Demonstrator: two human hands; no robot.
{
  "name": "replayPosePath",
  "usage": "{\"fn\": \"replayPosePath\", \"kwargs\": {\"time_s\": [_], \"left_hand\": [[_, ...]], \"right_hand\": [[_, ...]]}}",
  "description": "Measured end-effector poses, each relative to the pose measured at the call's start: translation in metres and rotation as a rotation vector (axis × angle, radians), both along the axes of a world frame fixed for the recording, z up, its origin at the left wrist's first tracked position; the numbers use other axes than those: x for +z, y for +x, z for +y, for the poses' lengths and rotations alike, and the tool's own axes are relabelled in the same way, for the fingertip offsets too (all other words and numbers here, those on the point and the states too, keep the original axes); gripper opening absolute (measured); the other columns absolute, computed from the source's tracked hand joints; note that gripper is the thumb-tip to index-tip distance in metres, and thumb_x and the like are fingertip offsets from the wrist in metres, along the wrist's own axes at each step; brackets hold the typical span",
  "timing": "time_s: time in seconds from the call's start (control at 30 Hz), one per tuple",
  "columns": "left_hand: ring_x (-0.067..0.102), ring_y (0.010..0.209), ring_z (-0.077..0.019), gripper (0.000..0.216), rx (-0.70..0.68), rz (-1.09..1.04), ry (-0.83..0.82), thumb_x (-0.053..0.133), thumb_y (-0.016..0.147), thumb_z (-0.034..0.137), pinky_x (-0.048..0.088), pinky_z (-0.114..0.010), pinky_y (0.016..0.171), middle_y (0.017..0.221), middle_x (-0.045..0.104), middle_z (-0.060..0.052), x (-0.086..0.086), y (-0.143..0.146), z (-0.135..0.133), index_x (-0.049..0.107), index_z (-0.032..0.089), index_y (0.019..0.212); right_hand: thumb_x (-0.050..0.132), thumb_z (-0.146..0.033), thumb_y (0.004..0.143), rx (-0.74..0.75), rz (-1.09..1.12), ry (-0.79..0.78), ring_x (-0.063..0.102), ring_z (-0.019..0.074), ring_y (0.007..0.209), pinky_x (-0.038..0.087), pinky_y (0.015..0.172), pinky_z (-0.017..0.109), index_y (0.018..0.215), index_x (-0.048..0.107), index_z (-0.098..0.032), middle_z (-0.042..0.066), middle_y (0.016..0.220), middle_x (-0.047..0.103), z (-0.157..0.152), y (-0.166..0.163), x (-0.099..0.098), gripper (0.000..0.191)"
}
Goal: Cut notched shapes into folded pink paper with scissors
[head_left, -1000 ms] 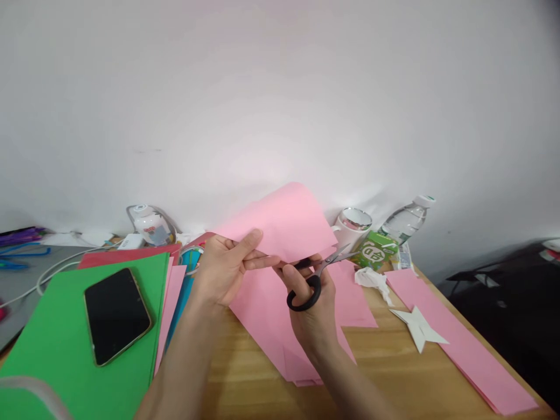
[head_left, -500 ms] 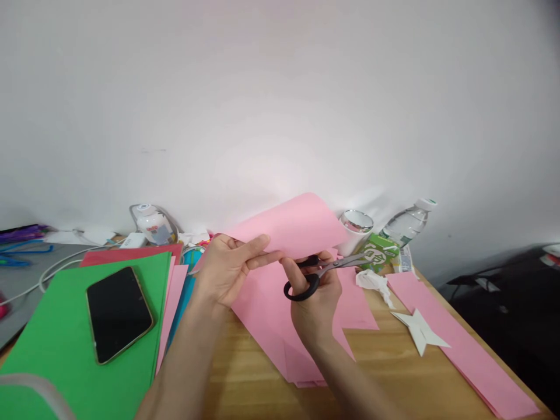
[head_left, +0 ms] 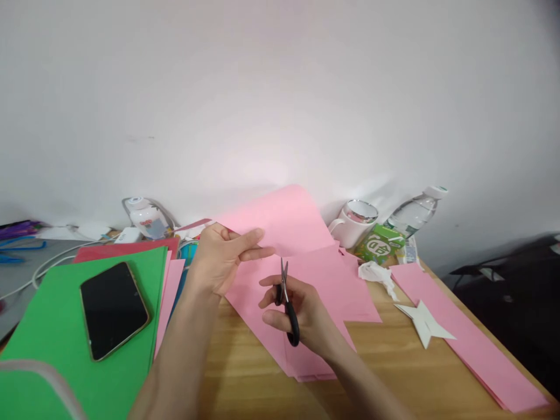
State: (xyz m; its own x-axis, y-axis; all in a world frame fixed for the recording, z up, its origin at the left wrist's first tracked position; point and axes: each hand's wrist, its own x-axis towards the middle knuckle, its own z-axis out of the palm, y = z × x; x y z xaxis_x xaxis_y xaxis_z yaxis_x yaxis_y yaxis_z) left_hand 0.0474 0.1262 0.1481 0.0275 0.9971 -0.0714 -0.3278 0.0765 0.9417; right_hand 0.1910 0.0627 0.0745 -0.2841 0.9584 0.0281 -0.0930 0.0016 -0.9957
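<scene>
Lower centre: loose pink papers (head_left: 254, 318) are spread on the wooden tabletop (head_left: 245, 373). Above them, black-handled scissors (head_left: 289, 310) are held loosely in the right hand (head_left: 308, 312), fingers partly spread, blades slightly parted, pointed upward. Judged rigid and light; best taken by the handle loops. Centre: a pink paper sheet (head_left: 280, 219) is pinched along its lower edge by the left hand (head_left: 223, 256), its top bowed. Judged pliant, easily creased; best gripped near an edge. Right of centre, beyond: a white mug (head_left: 350, 227) is seen.
</scene>
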Motion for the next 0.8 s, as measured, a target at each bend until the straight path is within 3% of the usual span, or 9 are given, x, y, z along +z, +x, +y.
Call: {"fn": "replayPosePath", "kwargs": {"time_s": [0.27, 0.47, 0.63, 0.8], "left_hand": [[0.062, 0.041, -0.0153, 0.037, 0.048, 0.147, 0.006, 0.080, 0.051, 0.025, 0.057, -0.027, 0.062, 0.032, 0.045, 0.004, 0.005, -0.003, -0.004, 0.051, 0.013, 0.033], [0.064, 0.041, -0.0177, 0.032, 0.151, 0.202, 0.003, 0.078, 0.054, 0.024, 0.054, -0.023, 0.053, 0.037, 0.056, -0.001, 0.012, -0.007, -0.010, 0.052, 0.013, 0.038], [0.062, 0.040, -0.0140, 0.041, 0.239, 0.285, 0.072, 0.078, 0.054, 0.022, 0.052, -0.020, 0.051, 0.029, 0.040, 0.007, 0.015, -0.009, -0.011, 0.042, 0.017, 0.033], [0.061, 0.040, -0.0139, 0.045, 0.152, 0.205, 0.110, 0.078, 0.056, 0.024, 0.054, -0.024, 0.055, 0.031, 0.031, 0.008, 0.013, -0.013, -0.012, 0.041, 0.017, 0.031]], "right_hand": [[0.074, -0.030, 0.069, 0.083, 0.034, -0.050, 0.057, 0.0139, 0.073, 0.043, 0.070, 0.028, 0.087, 0.053, -0.019, 0.002, 0.079, 0.063, 0.002, 0.002, 0.027, 0.030], [0.072, -0.031, 0.073, 0.174, 0.064, -0.090, 0.052, 0.0109, 0.069, 0.040, 0.068, 0.027, 0.094, 0.057, -0.018, 0.000, 0.076, 0.059, 0.007, 0.000, 0.034, 0.029], [0.072, -0.032, 0.073, 0.203, 0.053, -0.108, 0.046, 0.0094, 0.063, 0.035, 0.061, 0.025, 0.093, 0.057, -0.017, -0.002, 0.071, 0.055, 0.009, -0.002, 0.040, 0.029], [0.072, -0.032, 0.073, 0.223, 0.068, -0.113, 0.048, 0.0102, 0.066, 0.036, 0.062, 0.026, 0.093, 0.057, -0.018, -0.001, 0.072, 0.056, 0.008, -0.003, 0.043, 0.029]]}}
